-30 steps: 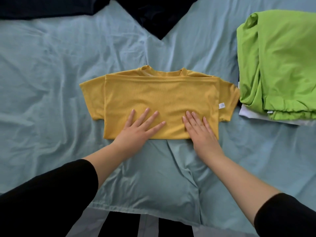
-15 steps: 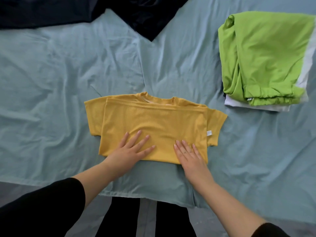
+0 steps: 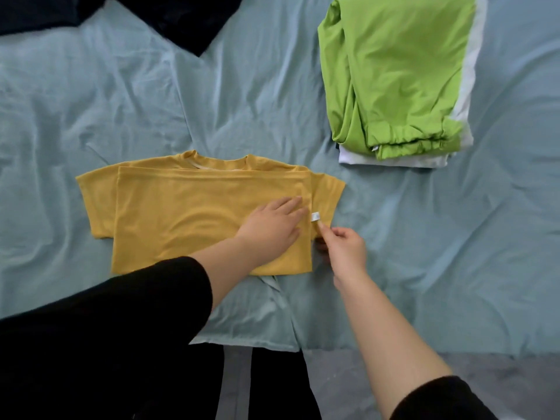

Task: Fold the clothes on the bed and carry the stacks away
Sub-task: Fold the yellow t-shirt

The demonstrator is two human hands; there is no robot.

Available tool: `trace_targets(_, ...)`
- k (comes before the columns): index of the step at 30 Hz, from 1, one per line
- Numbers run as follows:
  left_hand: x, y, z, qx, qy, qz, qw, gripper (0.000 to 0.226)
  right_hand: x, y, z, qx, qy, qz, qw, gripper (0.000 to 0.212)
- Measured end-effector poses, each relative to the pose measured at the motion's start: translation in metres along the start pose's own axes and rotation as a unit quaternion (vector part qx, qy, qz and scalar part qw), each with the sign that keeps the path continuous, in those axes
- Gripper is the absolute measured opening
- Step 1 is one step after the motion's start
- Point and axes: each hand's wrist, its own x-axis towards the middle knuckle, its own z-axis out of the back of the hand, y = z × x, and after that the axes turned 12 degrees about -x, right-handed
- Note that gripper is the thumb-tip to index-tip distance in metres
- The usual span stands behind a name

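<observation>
A mustard-yellow T-shirt lies folded in half on the pale blue bed sheet, collar at the far edge, both short sleeves sticking out. My left hand lies flat with straight fingers on the shirt's right part, pressing it down. My right hand is at the shirt's right sleeve, just below a small white label, with thumb and fingers pinching the sleeve's lower edge. A folded stack with a lime-green garment on top of white cloth sits at the far right.
Dark navy clothing lies crumpled at the far edge of the bed. The bed's near edge runs just in front of my legs, with grey floor below it. Wrinkled sheet stretches to the left and right of the shirt.
My left hand slid from the shirt's lower left across to its right side. My right hand left the shirt front and took hold of the right sleeve. The view shifted left.
</observation>
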Motion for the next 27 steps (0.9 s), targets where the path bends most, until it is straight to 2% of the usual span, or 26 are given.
trace_targets(2,0.02,-0.011,0.008,-0.031,-0.034,0.018,0.999,0.045,0.005,0.002,0.001,0.019,0.074,-0.005,0.997,0.022)
trace_targets(4,0.038,-0.02,0.016,-0.093,-0.055,0.055,0.993,0.04,0.01,0.001,0.003,0.003,0.109,-0.013,0.994,0.023)
trace_targets(7,0.067,-0.032,0.024,-0.164,-0.062,0.102,0.979,0.039,0.015,-0.004,0.004,-0.003,0.117,-0.02,0.993,0.02)
trace_targets(10,0.092,-0.042,0.027,-0.169,-0.034,0.111,0.979,0.046,0.016,-0.008,0.001,0.016,0.108,-0.017,0.994,0.02)
trace_targets(12,0.105,-0.044,0.028,-0.154,-0.01,0.107,0.982,0.043,0.015,-0.01,0.0,0.026,0.086,-0.002,0.996,0.031)
trace_targets(14,0.115,-0.047,0.031,-0.131,0.008,0.088,0.987,0.029,0.011,-0.013,-0.002,-0.017,0.045,0.04,0.998,0.047)
trace_targets(15,0.117,-0.048,0.033,-0.115,0.017,0.077,0.99,0.023,0.007,-0.014,-0.003,-0.04,0.035,0.058,0.997,0.049)
trace_targets(18,0.118,-0.051,0.038,-0.093,0.037,0.055,0.993,0.025,-0.001,-0.016,-0.009,-0.076,0.026,0.053,0.995,0.038)
trace_targets(23,0.108,-0.047,0.057,-0.138,0.039,0.009,0.99,0.017,0.002,-0.019,-0.008,-0.075,0.027,0.05,0.996,0.027)
trace_targets(27,0.086,-0.027,0.078,-0.119,0.047,-0.005,0.992,0.021,0.003,-0.021,-0.007,-0.065,0.03,0.06,0.996,0.028)
